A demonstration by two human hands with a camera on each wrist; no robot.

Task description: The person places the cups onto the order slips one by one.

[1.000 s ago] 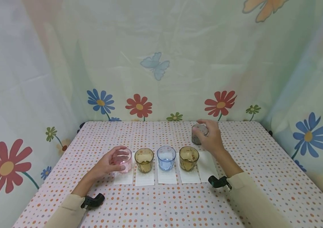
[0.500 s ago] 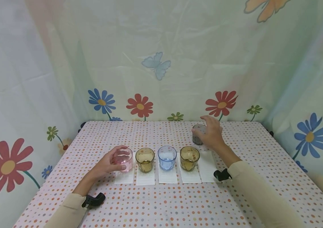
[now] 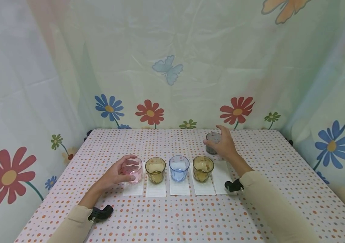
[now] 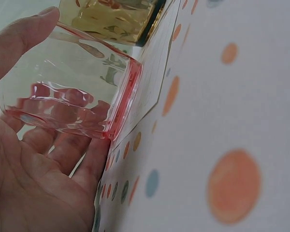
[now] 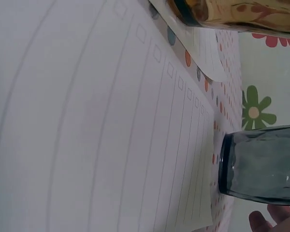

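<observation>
My left hand [image 3: 118, 172] curls round a clear pink glass [image 3: 136, 171], thumb on the near side and fingers on the far side. In the left wrist view, the pink glass [image 4: 72, 87] stands upright with its base on a paper slip. Towards the back right, my right hand [image 3: 225, 145] is spread beside a grey glass [image 3: 213, 137], thumb in front and index finger raised behind. The right wrist view shows the grey glass [image 5: 263, 164] upright on the table, fingertips [image 5: 261, 220] beside it. Whether the thumb touches it I cannot tell.
Right of the pink glass stand an amber glass [image 3: 155, 168], a blue glass [image 3: 179, 168] and another amber glass [image 3: 203, 168], each on a white lined slip. A further paper slip [image 3: 223, 177] lies at the row's right end. The dotted tablecloth [image 3: 172, 216] covers the table.
My right hand's fingers have spread away from the grey glass, then drawn in slightly, while that glass stays in place. The left hand keeps hold of the pink glass.
</observation>
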